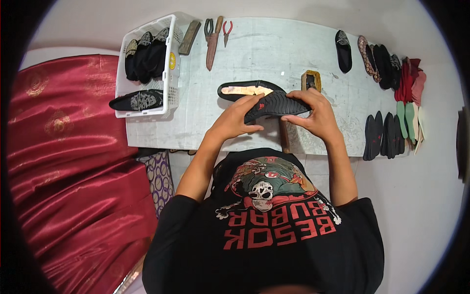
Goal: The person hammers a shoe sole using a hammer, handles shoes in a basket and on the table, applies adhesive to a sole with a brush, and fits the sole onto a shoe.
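Observation:
Between both hands, above the table's front half, is a black shoe sole [276, 105] with wavy ridges and a small red mark. Whether an upper is joined to it is hidden from me. My left hand [238, 116] grips its left end, thumb along the lower edge and fingers over the top. The right end is held by my right hand [316, 111], with the thumb beneath and the fingers above. Just behind, partly covered by the sole and my left hand, lies a black flat shoe [240, 90] with a tan inside.
A brown wooden handle [284, 137] lies below the sole. Behind my right hand stands an open yellowish container [317, 76]. Far left are a white basket [172, 73] of shoes, a knife [212, 51] and red pliers [226, 32]. Shoes and black soles [373, 134] line the right side.

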Demonstrator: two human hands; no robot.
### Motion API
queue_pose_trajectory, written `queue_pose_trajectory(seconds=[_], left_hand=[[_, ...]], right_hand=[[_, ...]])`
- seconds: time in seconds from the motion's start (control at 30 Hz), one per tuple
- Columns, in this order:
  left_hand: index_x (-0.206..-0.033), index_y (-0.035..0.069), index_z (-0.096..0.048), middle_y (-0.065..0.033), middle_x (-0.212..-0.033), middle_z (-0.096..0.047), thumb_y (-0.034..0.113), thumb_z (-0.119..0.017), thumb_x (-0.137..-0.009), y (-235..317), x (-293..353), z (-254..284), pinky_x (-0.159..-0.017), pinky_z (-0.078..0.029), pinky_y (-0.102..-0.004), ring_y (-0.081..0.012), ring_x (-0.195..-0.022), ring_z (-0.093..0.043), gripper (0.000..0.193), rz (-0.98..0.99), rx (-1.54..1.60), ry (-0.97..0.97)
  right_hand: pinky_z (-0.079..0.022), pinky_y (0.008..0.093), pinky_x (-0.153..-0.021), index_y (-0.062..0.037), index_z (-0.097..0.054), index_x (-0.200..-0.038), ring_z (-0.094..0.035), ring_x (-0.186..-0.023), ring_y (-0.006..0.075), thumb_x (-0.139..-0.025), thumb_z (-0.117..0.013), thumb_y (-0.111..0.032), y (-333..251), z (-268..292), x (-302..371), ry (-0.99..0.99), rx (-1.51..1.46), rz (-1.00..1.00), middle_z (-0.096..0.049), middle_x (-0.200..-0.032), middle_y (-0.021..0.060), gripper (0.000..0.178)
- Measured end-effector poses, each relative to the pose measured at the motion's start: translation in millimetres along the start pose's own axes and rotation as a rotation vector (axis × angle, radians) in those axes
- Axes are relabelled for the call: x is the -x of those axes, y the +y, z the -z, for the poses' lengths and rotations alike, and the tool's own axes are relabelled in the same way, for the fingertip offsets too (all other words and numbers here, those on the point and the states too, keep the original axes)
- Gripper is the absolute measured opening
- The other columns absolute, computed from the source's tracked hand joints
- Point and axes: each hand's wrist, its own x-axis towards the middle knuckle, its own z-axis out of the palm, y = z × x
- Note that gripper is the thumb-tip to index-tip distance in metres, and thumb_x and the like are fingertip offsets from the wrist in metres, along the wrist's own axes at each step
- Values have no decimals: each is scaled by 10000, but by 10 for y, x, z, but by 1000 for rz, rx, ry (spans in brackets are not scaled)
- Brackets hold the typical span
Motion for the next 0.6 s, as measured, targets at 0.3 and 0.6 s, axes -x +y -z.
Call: queue_pose_trajectory(seconds=[0.3, 0.6], left_hand=[[-1315, 106, -666, -72, -1247, -697, 248, -906, -707, -517, -275, 761, -1069, -399, -413, -290, -1181, -607, 670, -180, -198, 91], [-1334, 117, -658, -74, -1308, -687, 285, -905, -718, -1237, -225, 736, -1107, -380, -431, -286, -1256, -583, 685, -210, -133, 23]], right_hand=[[-513, 387, -997, -42, -722, -1177, -631, -1110, 276, -618, -975, -253, 188, -606, -289, 93, -21, -123, -717, -1276, 111, 649], [-483, 380, -1032, -58, -703, -1217, -573, -1156, 261, -627, -972, -246, 232, -1008, -430, 104, 83, -147, -690, -1342, 82, 675]])
